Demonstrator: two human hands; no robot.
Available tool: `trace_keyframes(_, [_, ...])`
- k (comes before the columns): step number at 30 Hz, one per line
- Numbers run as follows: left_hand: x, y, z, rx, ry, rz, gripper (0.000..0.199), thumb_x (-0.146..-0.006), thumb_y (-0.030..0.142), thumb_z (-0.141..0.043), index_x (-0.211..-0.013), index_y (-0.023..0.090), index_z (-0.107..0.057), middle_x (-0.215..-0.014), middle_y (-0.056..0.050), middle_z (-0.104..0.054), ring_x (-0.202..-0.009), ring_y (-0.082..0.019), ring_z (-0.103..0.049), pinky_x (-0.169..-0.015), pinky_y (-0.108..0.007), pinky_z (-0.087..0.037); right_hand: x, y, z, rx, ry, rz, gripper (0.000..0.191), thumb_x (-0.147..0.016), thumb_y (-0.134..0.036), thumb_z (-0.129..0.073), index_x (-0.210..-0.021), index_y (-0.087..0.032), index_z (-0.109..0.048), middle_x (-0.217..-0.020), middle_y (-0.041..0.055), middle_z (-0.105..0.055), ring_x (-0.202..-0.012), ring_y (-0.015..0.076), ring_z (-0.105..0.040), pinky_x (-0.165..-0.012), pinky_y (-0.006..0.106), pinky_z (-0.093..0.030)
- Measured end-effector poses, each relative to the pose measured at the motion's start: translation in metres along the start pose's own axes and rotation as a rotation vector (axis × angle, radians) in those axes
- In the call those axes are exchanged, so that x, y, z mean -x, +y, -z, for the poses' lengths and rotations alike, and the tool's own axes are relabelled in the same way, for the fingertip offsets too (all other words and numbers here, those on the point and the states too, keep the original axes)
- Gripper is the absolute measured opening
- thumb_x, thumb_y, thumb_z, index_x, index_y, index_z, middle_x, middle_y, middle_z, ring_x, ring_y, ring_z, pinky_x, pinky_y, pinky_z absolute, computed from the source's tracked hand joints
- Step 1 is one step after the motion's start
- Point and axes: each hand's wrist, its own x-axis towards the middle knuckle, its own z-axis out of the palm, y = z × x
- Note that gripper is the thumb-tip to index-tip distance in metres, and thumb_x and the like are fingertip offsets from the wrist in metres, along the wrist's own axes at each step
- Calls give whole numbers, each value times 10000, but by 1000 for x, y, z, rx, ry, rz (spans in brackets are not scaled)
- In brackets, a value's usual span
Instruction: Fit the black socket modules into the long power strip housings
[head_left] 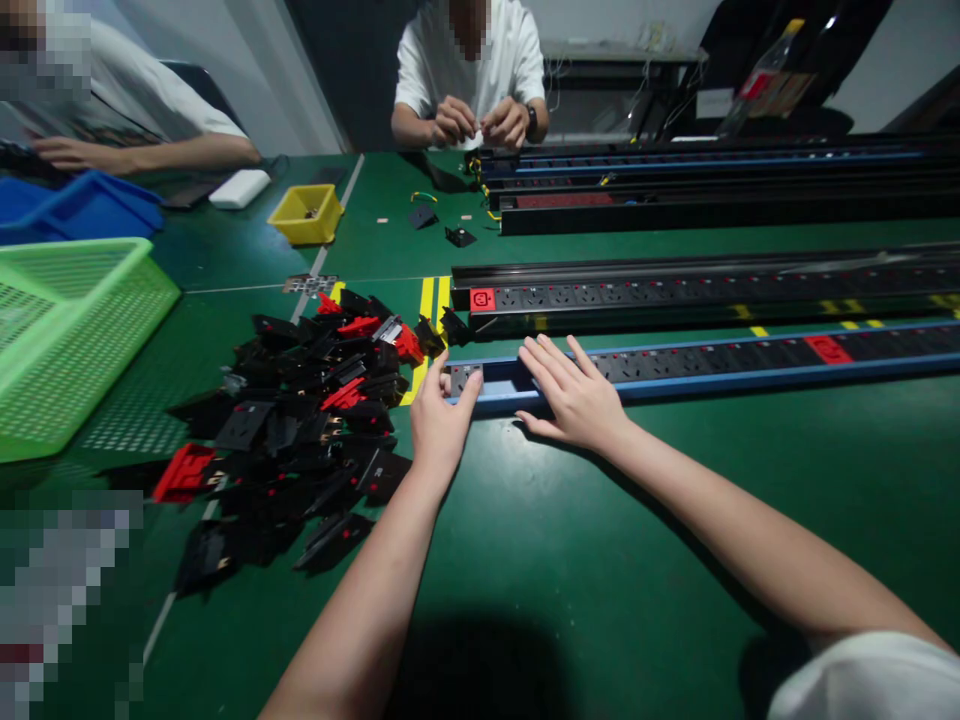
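Note:
A long blue rail (675, 384) lies across the table, filled with a row of black socket modules (652, 362) and one red module (829, 349). Around a single black socket module (466, 380) at the rail's left end, my left hand (441, 415) is closed, thumb on its top face. To the right of a short bare stretch of rail, my right hand (574, 392) lies flat over the rail and the modules, fingers stretched. A heap of loose black socket modules (300, 430), with some red ones, sits left of my left hand.
Behind the blue rail runs a black power strip (480, 318) with a red socket at its end. A green basket (67, 340), a blue bin (82, 205) and a yellow box (307, 215) stand left. Two people sit at the table, one handling a small white piece.

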Motion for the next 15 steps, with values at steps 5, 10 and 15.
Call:
trace_keyframes(5, [1, 2, -2, 117, -42, -9, 565, -827, 461, -654, -1269, 164, -465, -737, 42, -574, -700, -129, -571, -740, -270, -460, -3, -31, -4, -128, -27, 60, 830, -909, -514, -480, -1545, -46, -223, -1584, 166, -274, -1494, 281, -193, -1228, 480, -189])
trace_keyframes(10, [0, 2, -1, 172, -16, 35, 339, -928, 410, -509, -1181, 185, -521, -770, 11, -637, -741, -143, -612, -733, -274, -460, -5, -51, -6, -196, -67, 86, 820, -910, -503, -480, -1529, -17, -250, -1594, 178, -241, -1503, 278, -149, -1234, 449, -182])
trace_keyframes(15, [-2, -1, -1, 132, -9, 22, 291, -961, 396, -442, -1166, 207, -527, -730, 27, -613, -728, -145, -609, -736, -280, -451, -5, -51, -5, -206, -68, 116, 786, -921, -451, -481, -1544, -47, -223, -1603, 157, -229, -1505, 264, -145, -1232, 443, -195])
